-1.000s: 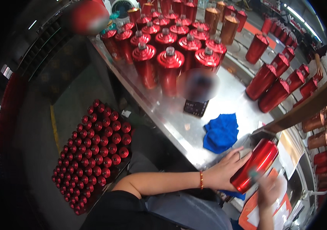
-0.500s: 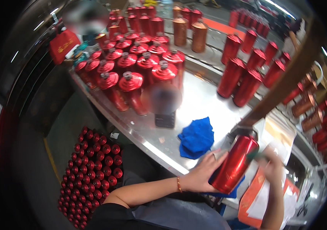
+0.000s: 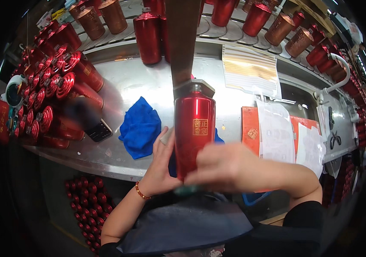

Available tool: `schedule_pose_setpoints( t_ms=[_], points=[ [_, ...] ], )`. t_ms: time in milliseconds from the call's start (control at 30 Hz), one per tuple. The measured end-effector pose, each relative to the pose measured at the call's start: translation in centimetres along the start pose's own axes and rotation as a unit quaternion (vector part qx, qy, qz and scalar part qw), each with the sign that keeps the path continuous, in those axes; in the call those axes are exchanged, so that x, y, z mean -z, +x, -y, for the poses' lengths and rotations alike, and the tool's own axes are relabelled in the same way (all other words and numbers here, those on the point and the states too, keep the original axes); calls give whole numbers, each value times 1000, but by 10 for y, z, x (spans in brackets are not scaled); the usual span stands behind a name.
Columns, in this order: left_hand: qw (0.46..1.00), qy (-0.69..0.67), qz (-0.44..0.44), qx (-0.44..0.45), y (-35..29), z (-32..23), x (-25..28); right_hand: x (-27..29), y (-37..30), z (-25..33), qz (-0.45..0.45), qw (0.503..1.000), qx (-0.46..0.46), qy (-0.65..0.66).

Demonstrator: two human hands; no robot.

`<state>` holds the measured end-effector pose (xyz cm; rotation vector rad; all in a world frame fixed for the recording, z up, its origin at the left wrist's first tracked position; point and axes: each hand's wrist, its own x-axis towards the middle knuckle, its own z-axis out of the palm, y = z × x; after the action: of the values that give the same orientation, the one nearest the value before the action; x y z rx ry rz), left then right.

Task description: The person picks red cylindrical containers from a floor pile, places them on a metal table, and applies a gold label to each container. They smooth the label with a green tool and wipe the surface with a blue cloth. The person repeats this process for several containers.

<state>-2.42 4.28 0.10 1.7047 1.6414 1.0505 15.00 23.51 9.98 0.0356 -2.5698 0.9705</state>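
Bottle: the red bottle (image 3: 194, 128) stands upright in the middle of the frame, held between both hands just above the near edge of the steel bench (image 3: 140, 81), its grey shoulder and neck pointing up at a dark post.
Left hand: the left hand (image 3: 160, 165) lies open-palmed against the bottle's left side, fingers pointing up along it; a bracing hold, not a full wrap.
Right hand: the right hand (image 3: 228, 167) is curled round the lower right of the bottle and looks blurred, so how firmly it grips I cannot tell.
Slip risk: glossy surface, one flat palm and one moving hand; I'd say it could slide down toward the lap or knock the bench edge.
Label risk: the gold square label (image 3: 200, 127) faces front; a dragging thumb might scuff it.
Cloth: the blue cloth (image 3: 140, 127) sits just left of the bottle, partly behind it; it could snag a finger.
Neighbours: packed red bottles (image 3: 58, 81) at the upper left, and a dark phone (image 3: 98, 130) near the cloth, could be struck by a wide swing.
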Motion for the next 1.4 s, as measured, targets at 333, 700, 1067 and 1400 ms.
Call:
schedule_pose_setpoints(
  t_ms=[333,700,1067,1400],
  points=[
    [997,41,40,-46,8,8,6,-29,-50,18,-190,930,-302,91],
    [986,157,-45,-37,13,-44,15,-14,-102,-14,-296,844,-444,56],
    [992,71,-88,-61,-1,-37,-8,-21,-105,10,-386,815,-376,215],
    [990,124,-59,-26,13,-44,-3,-21,-65,42,-187,973,-111,-79]
  ],
)
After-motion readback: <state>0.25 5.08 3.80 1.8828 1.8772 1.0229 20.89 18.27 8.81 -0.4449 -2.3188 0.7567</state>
